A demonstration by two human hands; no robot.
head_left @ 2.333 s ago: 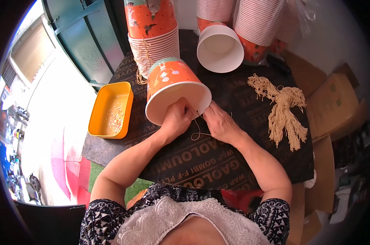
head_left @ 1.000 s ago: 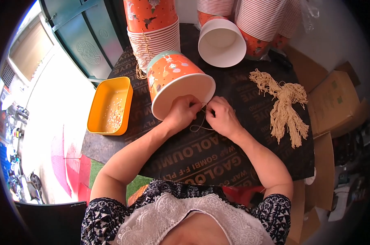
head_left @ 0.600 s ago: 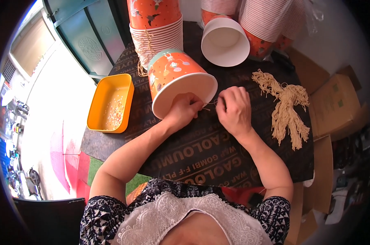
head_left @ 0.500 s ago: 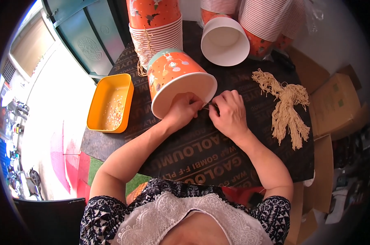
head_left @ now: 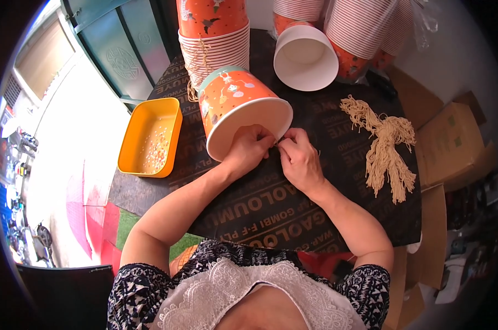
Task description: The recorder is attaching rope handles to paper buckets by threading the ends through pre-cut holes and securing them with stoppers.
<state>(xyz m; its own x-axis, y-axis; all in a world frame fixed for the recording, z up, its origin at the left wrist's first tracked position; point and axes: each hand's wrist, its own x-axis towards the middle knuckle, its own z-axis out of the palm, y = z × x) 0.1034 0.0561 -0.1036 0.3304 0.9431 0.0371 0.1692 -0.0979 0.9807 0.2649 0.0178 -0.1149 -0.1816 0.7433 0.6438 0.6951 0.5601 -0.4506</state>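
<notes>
An orange paper bucket [head_left: 232,96] with printed figures lies tipped on the table, its white-rimmed mouth facing me. In front of that mouth my left hand [head_left: 250,147] is closed in a pinch by the lower right rim. My right hand [head_left: 301,162] pinches close beside it, the fingertips of both hands almost meeting. Between them is a bit of thin string, mostly hidden by the fingers. To the right lies a knotted bundle of cream strings [head_left: 389,148]. On the left stands a yellow plastic box [head_left: 177,129] with small pale beads scattered on its bottom.
Behind the tipped bucket rises a tall stack of nested paper buckets [head_left: 216,52] with strings hanging on it. Another bucket [head_left: 307,58] lies with its white inside showing, near bagged stacks [head_left: 362,25]. Cardboard boxes [head_left: 447,143] stand right of the dark table [head_left: 249,203].
My right hand has moved slightly left, and its fingertips have closed in on my left ones. The thin strand seen between them earlier is now mostly covered. The bucket has hardly moved.
</notes>
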